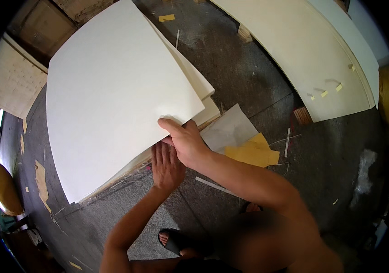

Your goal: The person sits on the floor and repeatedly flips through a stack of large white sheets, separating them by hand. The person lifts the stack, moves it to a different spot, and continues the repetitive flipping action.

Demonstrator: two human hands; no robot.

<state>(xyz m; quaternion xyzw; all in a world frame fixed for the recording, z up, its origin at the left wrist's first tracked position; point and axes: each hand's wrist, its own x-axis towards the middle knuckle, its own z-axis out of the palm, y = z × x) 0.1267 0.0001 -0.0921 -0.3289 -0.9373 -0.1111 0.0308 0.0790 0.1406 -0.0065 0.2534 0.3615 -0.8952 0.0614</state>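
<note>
Right hand (185, 143) pinching a white sheet (117, 91) by its near edge, close to the right corner, left hand (166, 169) flat, fingers together, at the near edge of the stack (210, 110) beneath.

Free: floor (249, 68) between | blocking: white sheets (117, 91) left, cream panel (304, 45) right

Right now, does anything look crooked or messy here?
Yes. The top white sheet sits askew: corners of the sheets below stick out past its right edge instead of lining up. Yellow scraps and a thin white strip also lie loose on the floor, looking untidy.
</note>
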